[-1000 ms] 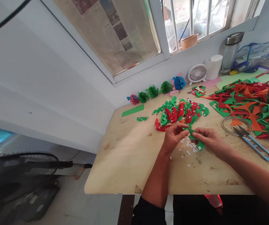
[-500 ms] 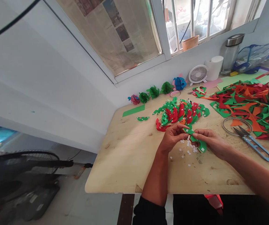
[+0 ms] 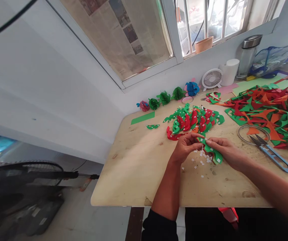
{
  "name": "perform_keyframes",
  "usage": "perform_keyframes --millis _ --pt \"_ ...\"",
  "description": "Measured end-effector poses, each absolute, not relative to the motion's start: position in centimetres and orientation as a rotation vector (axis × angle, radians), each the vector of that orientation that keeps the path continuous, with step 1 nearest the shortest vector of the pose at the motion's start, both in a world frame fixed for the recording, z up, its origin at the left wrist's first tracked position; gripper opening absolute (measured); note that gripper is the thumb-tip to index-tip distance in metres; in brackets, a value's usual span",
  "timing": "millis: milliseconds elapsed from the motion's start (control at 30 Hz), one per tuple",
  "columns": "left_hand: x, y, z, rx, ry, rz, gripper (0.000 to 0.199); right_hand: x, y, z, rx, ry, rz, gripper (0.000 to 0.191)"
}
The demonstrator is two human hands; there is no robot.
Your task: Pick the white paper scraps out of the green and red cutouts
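Between my two hands is a green paper cutout (image 3: 216,156) with a wavy edge and small white squares on it. My left hand (image 3: 187,146) pinches its upper left part. My right hand (image 3: 221,148) grips it from the right, thumb on top, with the other fingers partly hidden beneath. Loose white paper squares (image 3: 202,163) lie scattered on the wooden table (image 3: 133,167) under the hands. Just beyond them sits a pile of red and green paper cutouts (image 3: 189,120), many dotted with white squares. A single green cutout (image 3: 153,127) lies left of the pile.
Blue thread snips (image 3: 275,155) rest across a metal ring (image 3: 239,134) at right, beside a heap of paper scraps (image 3: 271,110). Along the wall stand folded paper ornaments (image 3: 164,98), a small white fan (image 3: 212,79) and a glass bottle (image 3: 247,58). A green strip (image 3: 142,117) lies at far left.
The green cutout has tilted slightly in my hands, and a reddish edge now shows under it. My right thumb has shifted up a little. The rest stays put.
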State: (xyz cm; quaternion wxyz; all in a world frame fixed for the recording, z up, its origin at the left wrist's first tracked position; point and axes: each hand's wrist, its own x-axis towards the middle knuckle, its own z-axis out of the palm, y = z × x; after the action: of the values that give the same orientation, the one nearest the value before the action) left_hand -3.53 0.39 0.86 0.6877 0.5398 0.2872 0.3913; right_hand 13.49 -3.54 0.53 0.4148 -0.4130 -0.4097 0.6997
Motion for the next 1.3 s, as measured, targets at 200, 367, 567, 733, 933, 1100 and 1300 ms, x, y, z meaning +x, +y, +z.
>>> perform_keyframes --millis 200,367,567,733,933,1100,1300 --pt "-3.5 0.3 0.8 1.232 0.653 0.879 0.032 13.6 -3.5 0.5 -1.043 -1.030 1.750 0.036" --pt "-3.5 0.4 0.5 1.264 0.643 0.901 0.028 13.5 -3.6 0.6 -1.031 -1.027 1.763 0.036" --pt "-3.4 0.5 0.4 1.248 0.627 0.924 0.027 13.5 -3.6 0.5 -1.051 -0.958 1.805 0.037" --pt "-3.2 0.6 0.2 1.231 0.631 0.935 0.028 13.5 -3.6 0.8 -1.052 -0.958 1.805 0.039" --pt "-3.3 0.5 0.4 1.238 0.616 0.940 0.030 13.5 -3.7 1.0 -1.057 -0.946 1.792 0.039" --pt "-3.1 0.3 0.7 1.276 0.671 0.962 0.036 13.3 -3.6 1.0 -1.127 -1.071 1.646 0.038" --pt "-2.1 -0.1 0.2 1.394 0.909 1.036 0.033 13.1 -3.5 1.4 -1.297 -1.319 1.347 0.039"
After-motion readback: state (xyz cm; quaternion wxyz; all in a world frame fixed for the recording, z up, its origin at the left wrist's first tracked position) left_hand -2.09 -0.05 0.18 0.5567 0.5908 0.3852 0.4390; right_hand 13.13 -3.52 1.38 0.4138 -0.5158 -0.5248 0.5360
